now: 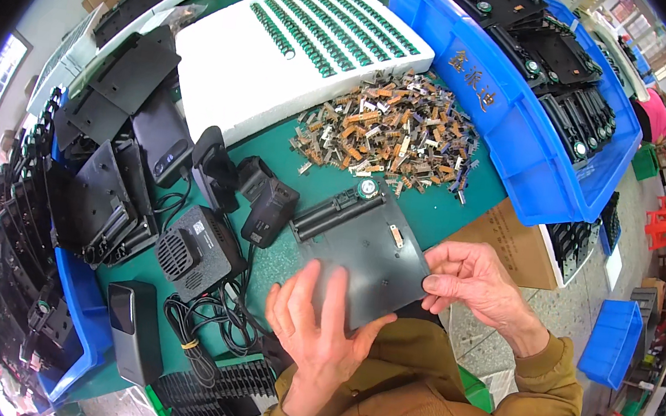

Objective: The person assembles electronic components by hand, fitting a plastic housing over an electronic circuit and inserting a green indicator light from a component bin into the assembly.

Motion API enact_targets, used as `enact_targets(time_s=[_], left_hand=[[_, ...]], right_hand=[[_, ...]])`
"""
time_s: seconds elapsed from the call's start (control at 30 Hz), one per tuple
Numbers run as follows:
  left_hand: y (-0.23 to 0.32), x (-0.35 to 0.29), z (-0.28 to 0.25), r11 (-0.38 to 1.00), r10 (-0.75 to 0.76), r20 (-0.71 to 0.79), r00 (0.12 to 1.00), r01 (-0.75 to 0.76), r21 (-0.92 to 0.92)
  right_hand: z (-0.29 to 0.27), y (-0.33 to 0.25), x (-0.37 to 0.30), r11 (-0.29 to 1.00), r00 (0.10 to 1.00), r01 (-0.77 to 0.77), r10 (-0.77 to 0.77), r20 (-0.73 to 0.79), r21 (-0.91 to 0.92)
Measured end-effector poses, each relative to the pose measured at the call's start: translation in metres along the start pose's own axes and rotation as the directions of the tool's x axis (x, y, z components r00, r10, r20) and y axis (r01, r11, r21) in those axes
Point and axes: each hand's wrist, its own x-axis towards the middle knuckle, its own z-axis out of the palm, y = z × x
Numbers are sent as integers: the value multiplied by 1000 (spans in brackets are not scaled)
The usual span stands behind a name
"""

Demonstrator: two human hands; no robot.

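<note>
A flat dark plastic panel [369, 253] lies tilted at the table's near edge. It has tubular ridges along its far left side, a round silver-and-green part [367, 188] at its far corner and a small slide switch [396, 236] near its right side. My left hand [323, 334] rests on the panel's near left part, fingers stretched and spread, thumb along the near edge. At the right edge, the thumb and fingers of my right hand [472, 285] pinch together on the panel. Anything else inside that pinch is hidden.
Loose slide switches [399, 129] lie heaped beyond the panel. A white foam tray [225, 72] holds rows of small green parts. Blue bins [507, 121] with black housings flank the table. Left stand a black speaker-like box [196, 254], coiled cables [203, 341] and a power bank [134, 329].
</note>
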Motion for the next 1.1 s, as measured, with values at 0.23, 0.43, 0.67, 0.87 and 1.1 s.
enact_targets(time_s=[0.23,0.43,0.67,0.87,1.1], left_hand=[[-2,-6,4,985,-109,-141,984,88,-149],[-1,-10,0,993,-42,-96,994,30,-118],[0,-7,-10,984,-50,-66,997,38,-174],[1,-4,-11,991,-16,-30,999,12,-134],[-1,-3,-11,995,-2,-11,1000,1,-97]], right_hand=[[-20,-18,-36,999,999,45,-45,-15,-11],[-45,-62,-83,979,975,195,-187,-117,62],[-115,-130,-90,864,807,493,-409,-425,105],[-199,-170,-27,813,616,582,-413,-671,34],[-239,-179,50,724,444,682,-299,-845,102]])
